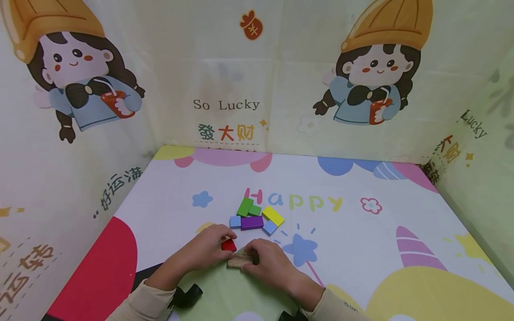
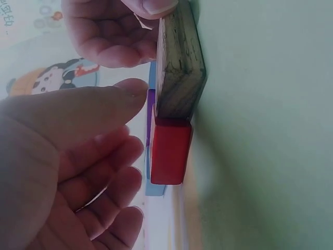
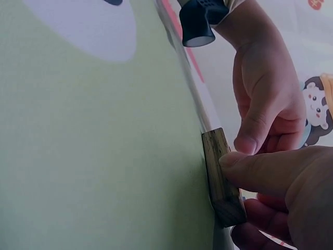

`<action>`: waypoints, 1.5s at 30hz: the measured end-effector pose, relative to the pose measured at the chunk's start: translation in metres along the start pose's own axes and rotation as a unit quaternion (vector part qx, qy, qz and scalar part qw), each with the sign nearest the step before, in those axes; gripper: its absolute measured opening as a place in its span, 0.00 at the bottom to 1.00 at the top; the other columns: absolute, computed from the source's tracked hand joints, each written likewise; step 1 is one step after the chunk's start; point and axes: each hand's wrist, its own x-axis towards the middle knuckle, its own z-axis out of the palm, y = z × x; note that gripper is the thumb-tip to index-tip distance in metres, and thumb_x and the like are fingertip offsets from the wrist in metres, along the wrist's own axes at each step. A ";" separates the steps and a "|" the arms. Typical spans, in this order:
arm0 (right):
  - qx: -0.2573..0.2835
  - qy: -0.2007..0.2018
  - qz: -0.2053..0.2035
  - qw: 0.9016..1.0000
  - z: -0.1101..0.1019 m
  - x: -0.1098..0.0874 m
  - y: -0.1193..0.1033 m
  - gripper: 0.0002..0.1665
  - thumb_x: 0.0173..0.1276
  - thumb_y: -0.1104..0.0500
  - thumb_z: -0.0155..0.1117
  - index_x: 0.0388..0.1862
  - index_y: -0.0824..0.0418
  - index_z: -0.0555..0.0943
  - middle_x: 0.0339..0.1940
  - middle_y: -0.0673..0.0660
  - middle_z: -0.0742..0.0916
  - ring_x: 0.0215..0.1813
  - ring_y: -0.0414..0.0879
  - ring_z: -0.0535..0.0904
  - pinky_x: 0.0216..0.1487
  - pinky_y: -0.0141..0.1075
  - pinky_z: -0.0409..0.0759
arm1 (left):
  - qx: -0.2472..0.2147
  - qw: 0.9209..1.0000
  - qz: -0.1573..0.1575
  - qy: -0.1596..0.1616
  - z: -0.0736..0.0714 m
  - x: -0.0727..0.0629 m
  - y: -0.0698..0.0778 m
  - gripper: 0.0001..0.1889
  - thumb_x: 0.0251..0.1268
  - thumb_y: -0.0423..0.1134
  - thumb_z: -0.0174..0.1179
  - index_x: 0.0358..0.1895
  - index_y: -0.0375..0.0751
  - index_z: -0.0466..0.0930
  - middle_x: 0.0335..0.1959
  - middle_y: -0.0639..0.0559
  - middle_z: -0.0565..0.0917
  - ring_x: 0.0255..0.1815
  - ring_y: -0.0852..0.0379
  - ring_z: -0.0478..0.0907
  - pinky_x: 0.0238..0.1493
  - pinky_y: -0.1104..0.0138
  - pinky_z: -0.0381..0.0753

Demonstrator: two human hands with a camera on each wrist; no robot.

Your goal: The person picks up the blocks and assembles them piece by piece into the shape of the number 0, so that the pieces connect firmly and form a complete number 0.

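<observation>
My right hand [image 1: 277, 266] pinches a brown wood-grain block [image 1: 236, 261] between thumb and fingers, close over the green patch of the mat. A red block [image 2: 170, 151] sits right at the end of the brown block in the left wrist view. Beside both is my left hand [image 1: 206, 248], its thumb stretched out and its fingers loosely bent, with nothing between them. In the right wrist view the left thumb [image 3: 251, 141] is near the brown block's far end. Just beyond the hands lie a purple block [image 1: 252, 223] and a light blue block [image 1: 235, 222].
Two green blocks [image 1: 245, 207], a yellow block [image 1: 273, 216] and a second light blue block [image 1: 270, 228] are grouped with the purple one. Printed cloth walls [image 1: 225, 67] stand at the back and sides of the patterned mat [image 1: 341, 236].
</observation>
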 end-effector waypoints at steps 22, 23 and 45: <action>-0.013 0.030 0.009 0.999 -0.026 0.005 0.011 0.22 0.62 0.54 0.76 0.51 0.63 0.82 0.46 0.54 0.86 0.47 0.49 0.80 0.48 0.42 0.80 | -0.035 0.999 0.023 -0.017 0.001 -0.003 -0.001 0.12 0.54 0.31 0.75 0.40 0.39 0.82 0.35 0.56 0.80 0.36 0.55 0.75 0.36 0.66 0.78; -0.016 0.035 0.017 0.999 -0.028 0.006 0.012 0.22 0.62 0.55 0.75 0.51 0.63 0.82 0.46 0.54 0.86 0.47 0.49 0.80 0.48 0.42 0.80 | -0.036 0.999 0.022 -0.018 0.001 -0.003 -0.001 0.12 0.54 0.31 0.75 0.40 0.39 0.82 0.35 0.56 0.80 0.37 0.55 0.75 0.36 0.66 0.78; -0.040 0.111 0.084 0.989 -0.044 0.014 0.038 0.16 0.61 0.62 0.75 0.46 0.63 0.82 0.43 0.55 0.87 0.46 0.51 0.83 0.51 0.47 0.81 | -0.040 0.998 0.005 -0.045 -0.003 0.001 0.002 0.14 0.53 0.30 0.74 0.42 0.38 0.82 0.37 0.54 0.80 0.39 0.56 0.75 0.38 0.64 0.79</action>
